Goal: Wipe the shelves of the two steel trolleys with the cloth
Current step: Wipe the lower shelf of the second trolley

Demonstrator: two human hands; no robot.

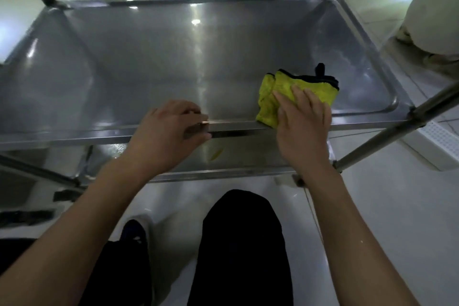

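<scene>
On the near-right part of the steel shelf (173, 62), under flat right fingers (295, 97): one yellow-green cloth (280, 87).

Plush, crumpled cloth with dark edging, pressed down by the right hand (301, 129), fingers straight and slightly spread. Left hand (166, 131) beside it, fingers curled over the shelf's near rim, gripping it. Smooth, glossy, rectangular tray with rounded corners and raised lip; a second shelf (248, 156) below the wrists. Round steel posts (387, 136) at the corners of one trolley.
</scene>
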